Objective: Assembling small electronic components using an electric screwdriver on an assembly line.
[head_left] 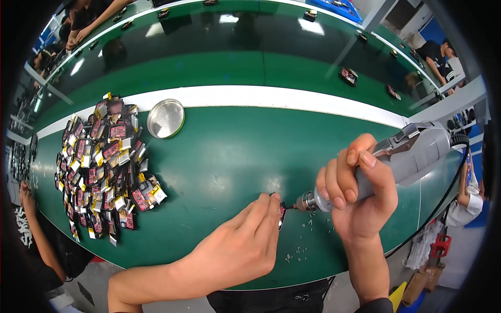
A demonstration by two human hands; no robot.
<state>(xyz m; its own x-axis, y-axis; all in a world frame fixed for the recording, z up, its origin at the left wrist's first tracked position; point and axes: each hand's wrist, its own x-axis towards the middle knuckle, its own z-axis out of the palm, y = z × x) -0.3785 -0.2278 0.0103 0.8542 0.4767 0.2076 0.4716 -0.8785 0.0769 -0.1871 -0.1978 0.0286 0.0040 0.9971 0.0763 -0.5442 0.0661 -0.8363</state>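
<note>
Fingers of my left hand (245, 245) pinch a small red-and-black circuit part (282, 215) against the green-topped counter (224, 156), just below the centre of my view at about five o'clock. My right hand (360, 193) is wrapped tight around a grey electric screwdriver with a metal chuck (402, 156), which comes in from three o'clock, tilted down to the left, its tip touching the small part. Tiny pale screws (300, 253) lie scattered on the counter just below the part, at six o'clock. A heap of similar red, black and yellow parts (102, 167) lies well apart at nine o'clock, with a round shallow metal dish (166, 118) just beside its upper edge at about ten o'clock.
</note>
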